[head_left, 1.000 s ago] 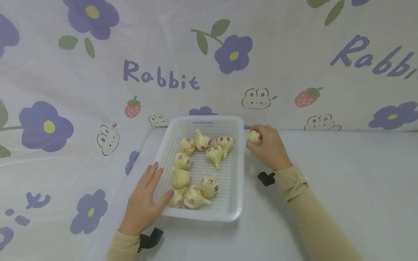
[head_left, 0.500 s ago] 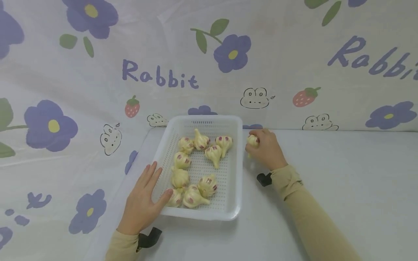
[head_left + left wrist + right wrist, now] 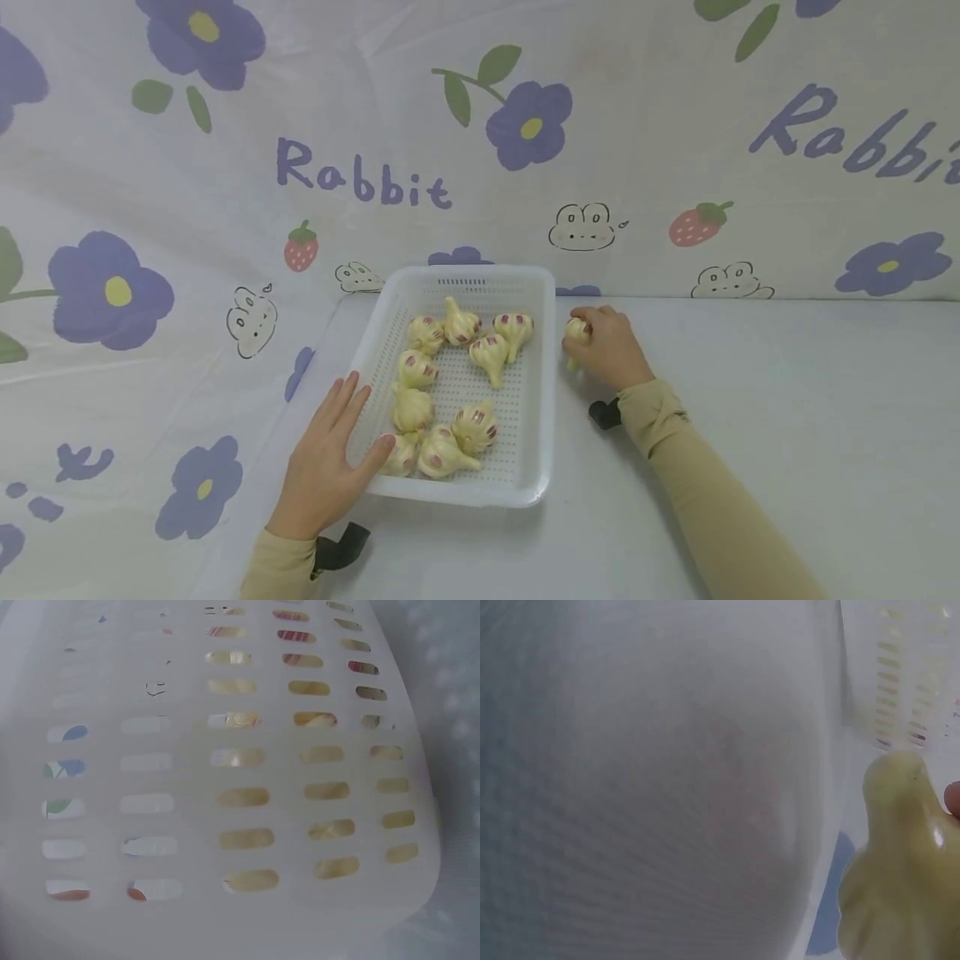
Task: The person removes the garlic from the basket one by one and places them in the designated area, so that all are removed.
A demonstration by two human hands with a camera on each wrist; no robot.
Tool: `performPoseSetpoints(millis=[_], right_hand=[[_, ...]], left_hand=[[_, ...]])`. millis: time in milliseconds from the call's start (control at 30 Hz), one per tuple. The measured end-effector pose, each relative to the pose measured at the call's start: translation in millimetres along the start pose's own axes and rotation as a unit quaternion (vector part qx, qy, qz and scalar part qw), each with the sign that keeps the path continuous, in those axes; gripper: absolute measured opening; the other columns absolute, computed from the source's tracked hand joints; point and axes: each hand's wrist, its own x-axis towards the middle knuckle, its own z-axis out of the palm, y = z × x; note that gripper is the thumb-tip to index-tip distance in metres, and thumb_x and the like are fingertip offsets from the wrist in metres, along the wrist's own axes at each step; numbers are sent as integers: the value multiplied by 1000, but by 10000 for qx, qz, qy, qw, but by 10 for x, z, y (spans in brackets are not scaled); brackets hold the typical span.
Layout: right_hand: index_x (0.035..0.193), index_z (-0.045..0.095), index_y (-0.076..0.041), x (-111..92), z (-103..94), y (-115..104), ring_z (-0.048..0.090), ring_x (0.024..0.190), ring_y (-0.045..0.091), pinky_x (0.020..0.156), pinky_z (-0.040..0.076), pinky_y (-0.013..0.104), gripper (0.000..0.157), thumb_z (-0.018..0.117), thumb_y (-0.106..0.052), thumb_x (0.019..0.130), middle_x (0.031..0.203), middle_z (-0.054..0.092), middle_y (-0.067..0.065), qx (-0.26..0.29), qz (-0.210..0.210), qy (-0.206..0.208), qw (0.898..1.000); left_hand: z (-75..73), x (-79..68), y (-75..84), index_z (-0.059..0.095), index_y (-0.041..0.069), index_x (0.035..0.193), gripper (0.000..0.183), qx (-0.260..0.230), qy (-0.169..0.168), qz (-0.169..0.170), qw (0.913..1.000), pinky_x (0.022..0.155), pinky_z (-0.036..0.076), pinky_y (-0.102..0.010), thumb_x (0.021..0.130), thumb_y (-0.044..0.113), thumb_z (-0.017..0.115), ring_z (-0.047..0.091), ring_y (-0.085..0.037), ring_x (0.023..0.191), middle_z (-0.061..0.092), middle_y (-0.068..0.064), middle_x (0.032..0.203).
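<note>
In the head view a white perforated basket holds several pale garlic bulbs with purple patches. My left hand rests on the basket's left rim, fingers straight and thumb reaching over the near corner. Just outside the right rim, my right hand grips one more garlic bulb between thumb and fingers, its stem pointing down. That garlic bulb looms large in the right wrist view, a fingertip at its edge. In the left wrist view the slotted basket wall fills most of the frame.
The white table spreads to the right of the basket. Behind it hangs a cloth printed with flowers, rabbits and strawberries, which meets the table's back edge. Black straps show at both wrists.
My right hand has come down slightly towards the table beside the basket, with the garlic bulb still in its grip. The left hand stays on the rim; the view shifts a little.
</note>
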Motion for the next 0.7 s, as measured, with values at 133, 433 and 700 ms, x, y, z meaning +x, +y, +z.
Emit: performPoseSetpoints(millis=[133, 433, 700], right_hand=[[140, 61, 1, 13, 18, 14, 55, 103, 39, 81, 50, 46, 54, 68, -24, 93, 123, 63, 26, -23, 56, -144, 9999], [142, 59, 0, 18, 29, 18, 54, 111, 44, 90, 49, 51, 54, 68, -25, 94, 130, 61, 29, 35, 167, -354, 9992], [146, 56, 0, 11, 37, 20, 52, 118, 46, 93, 48, 53, 58, 68, -26, 95, 134, 58, 30, 2, 250, -455, 9987]], left_hand=[[9, -1, -8, 51, 2, 152, 70, 48, -19, -12, 10000, 116, 38, -66, 95, 36, 71, 36, -43, 152, 41, -15, 165], [0, -5, -6, 51, 2, 152, 70, 42, 1, 15, 10000, 116, 37, -66, 94, 36, 71, 36, -44, 152, 41, -15, 165], [15, -3, -18, 51, 1, 152, 71, 37, 22, 49, 10000, 117, 36, -65, 94, 35, 72, 36, -43, 153, 41, -16, 165]])
